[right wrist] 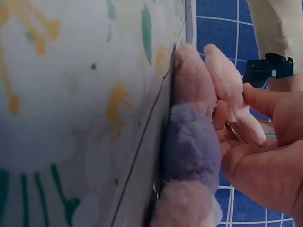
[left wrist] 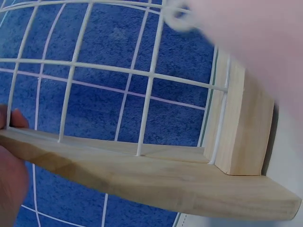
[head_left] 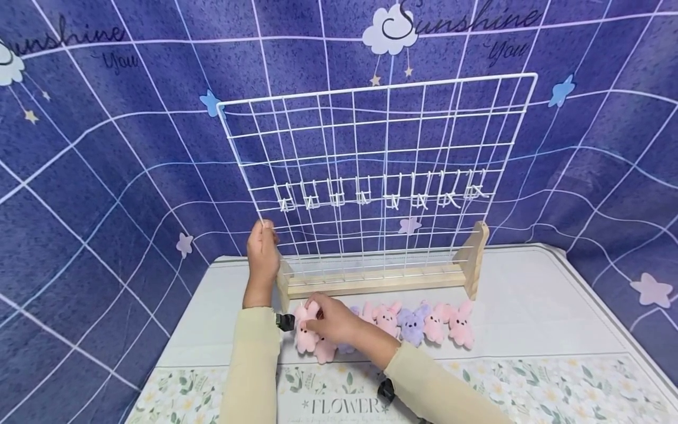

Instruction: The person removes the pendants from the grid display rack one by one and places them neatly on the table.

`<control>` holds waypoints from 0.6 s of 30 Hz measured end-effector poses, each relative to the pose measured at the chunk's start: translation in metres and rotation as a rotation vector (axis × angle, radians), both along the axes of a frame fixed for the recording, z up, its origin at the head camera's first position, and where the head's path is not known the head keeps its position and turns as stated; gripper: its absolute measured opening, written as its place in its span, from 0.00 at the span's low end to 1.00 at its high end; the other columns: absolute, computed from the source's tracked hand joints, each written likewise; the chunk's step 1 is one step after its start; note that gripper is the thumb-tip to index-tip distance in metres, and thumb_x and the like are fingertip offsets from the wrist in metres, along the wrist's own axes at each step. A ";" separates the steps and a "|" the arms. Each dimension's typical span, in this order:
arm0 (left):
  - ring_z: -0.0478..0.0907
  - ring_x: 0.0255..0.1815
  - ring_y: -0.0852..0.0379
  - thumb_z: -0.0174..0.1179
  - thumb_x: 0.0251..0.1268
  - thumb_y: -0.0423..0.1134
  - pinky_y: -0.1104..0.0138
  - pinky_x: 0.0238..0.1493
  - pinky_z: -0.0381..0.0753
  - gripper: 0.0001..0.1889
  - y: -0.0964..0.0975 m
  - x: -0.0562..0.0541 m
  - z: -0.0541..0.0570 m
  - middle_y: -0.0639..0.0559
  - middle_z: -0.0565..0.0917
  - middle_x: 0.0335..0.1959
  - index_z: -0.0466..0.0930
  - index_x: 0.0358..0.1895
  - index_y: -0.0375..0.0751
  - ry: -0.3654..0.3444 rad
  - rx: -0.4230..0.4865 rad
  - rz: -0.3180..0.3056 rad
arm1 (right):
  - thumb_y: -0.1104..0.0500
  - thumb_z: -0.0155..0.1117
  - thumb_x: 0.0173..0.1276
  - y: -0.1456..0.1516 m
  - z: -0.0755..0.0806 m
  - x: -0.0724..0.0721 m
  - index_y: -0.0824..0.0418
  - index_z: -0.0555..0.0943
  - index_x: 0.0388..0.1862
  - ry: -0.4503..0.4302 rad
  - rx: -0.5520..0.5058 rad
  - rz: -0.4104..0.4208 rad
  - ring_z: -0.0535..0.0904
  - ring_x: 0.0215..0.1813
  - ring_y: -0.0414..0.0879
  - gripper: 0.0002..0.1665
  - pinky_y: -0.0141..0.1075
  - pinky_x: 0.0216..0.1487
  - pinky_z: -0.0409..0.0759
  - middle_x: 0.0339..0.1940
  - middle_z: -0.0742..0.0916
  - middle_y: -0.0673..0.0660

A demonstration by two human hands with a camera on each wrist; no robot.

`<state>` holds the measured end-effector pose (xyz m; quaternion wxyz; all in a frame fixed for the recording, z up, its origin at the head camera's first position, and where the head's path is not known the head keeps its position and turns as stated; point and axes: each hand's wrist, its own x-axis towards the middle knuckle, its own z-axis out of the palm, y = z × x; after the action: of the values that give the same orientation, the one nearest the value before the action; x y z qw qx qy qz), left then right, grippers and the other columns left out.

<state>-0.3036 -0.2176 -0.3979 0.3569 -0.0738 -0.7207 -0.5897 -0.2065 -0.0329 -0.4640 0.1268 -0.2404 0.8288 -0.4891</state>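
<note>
A white wire grid rack [head_left: 386, 176] stands in a wooden base [head_left: 376, 285]. At its left end my left hand [head_left: 263, 253] grips the rack's wooden side post [left wrist: 118, 172], with fingertips showing on both sides of it in the left wrist view. My right hand [head_left: 339, 321] pinches a small pink plush bunny [right wrist: 229, 90], lifted off the table beside the row's left end. Below it lies another pink bunny [head_left: 325, 350], then a purple bunny [right wrist: 191, 142] partly behind the right hand. A blurred pink shape fills the left wrist view's upper right.
Several white hooks [head_left: 392, 200] hang in a row across the grid's middle. More pink and purple plush bunnies [head_left: 412, 327] lie side by side in front of the base. A flower-printed cover [head_left: 508, 386] spans the table's front. Behind hangs a blue patterned cloth [head_left: 132, 147].
</note>
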 end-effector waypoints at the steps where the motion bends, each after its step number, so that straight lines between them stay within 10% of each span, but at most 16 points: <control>1: 0.64 0.27 0.65 0.41 0.84 0.34 0.75 0.33 0.64 0.17 0.000 -0.002 -0.001 0.49 0.69 0.25 0.69 0.34 0.27 0.005 -0.015 0.017 | 0.58 0.71 0.72 0.000 0.000 0.000 0.58 0.78 0.53 0.008 0.015 0.006 0.75 0.31 0.37 0.15 0.29 0.32 0.75 0.30 0.79 0.48; 18: 0.63 0.23 0.63 0.39 0.84 0.36 0.70 0.28 0.62 0.18 -0.001 -0.012 -0.011 0.43 0.71 0.20 0.67 0.28 0.35 0.149 -0.190 0.146 | 0.66 0.58 0.78 -0.012 -0.004 0.002 0.58 0.77 0.44 0.119 0.236 -0.003 0.80 0.41 0.41 0.03 0.34 0.48 0.81 0.38 0.87 0.55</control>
<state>-0.3154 -0.2190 -0.4088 0.4430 -0.0983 -0.7483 -0.4840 -0.2047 -0.0445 -0.4681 0.1040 -0.2511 0.8870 -0.3733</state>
